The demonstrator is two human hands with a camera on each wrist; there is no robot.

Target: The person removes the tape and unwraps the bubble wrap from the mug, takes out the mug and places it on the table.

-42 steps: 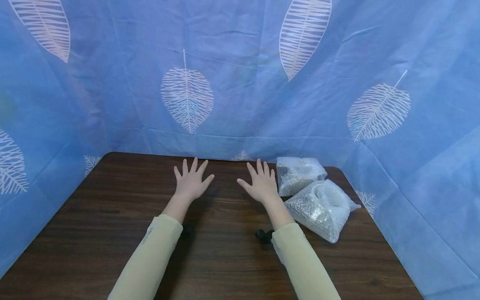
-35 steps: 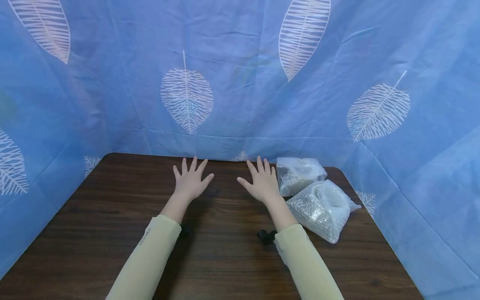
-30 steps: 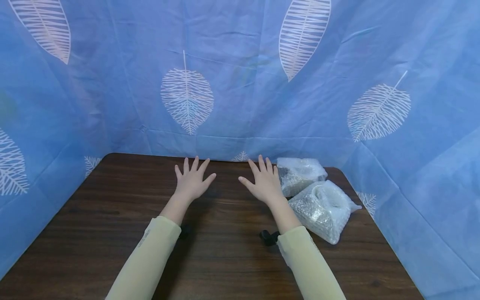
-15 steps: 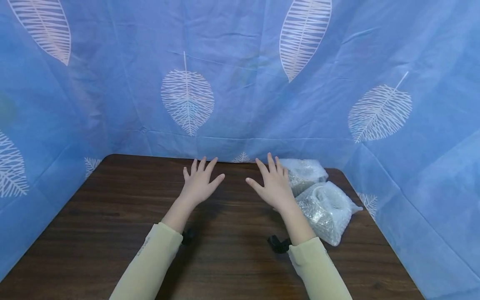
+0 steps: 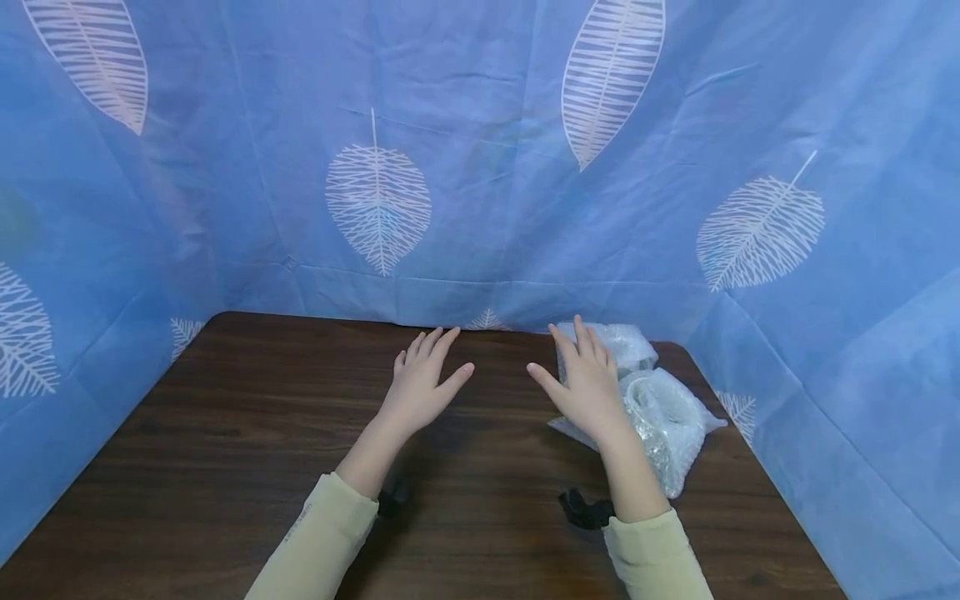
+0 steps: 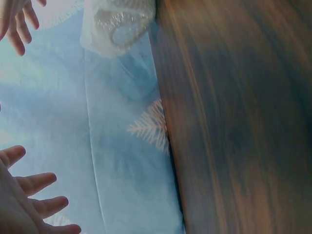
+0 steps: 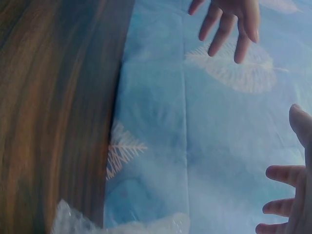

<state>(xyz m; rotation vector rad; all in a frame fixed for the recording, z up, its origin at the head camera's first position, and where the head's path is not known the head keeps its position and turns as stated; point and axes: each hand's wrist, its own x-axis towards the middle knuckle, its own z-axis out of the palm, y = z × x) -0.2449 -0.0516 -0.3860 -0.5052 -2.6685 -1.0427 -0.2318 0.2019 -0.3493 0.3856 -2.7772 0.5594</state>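
Observation:
Both hands reach out over the dark wooden table with nothing held. My left hand (image 5: 418, 390) has its fingers extended and thumb apart, over the middle of the table. To its right is my right hand (image 5: 588, 390), fingers spread, nearest to two bubble-wrapped bundles. In the head view this hand and forearm partly cover the rear bundle (image 5: 633, 346) and the front bundle (image 5: 667, 408). Whether it touches them cannot be told. What lies inside the clear wrap is unclear. In the left wrist view a wrapped bundle (image 6: 119, 27) shows near the table edge.
The dark wood-grain table (image 5: 225, 433) fills the lower view. A blue cloth (image 5: 480, 167) printed with white leaves hangs behind it and along both sides. A black wrist device (image 5: 585, 510) sits under the right wrist, and another dark one (image 5: 392, 498) under the left.
Both hands have shifted to the right, and the left hand's fingers have drawn closer together. The right hand now covers more of the bundles in the head view. The bundles have stayed in place.

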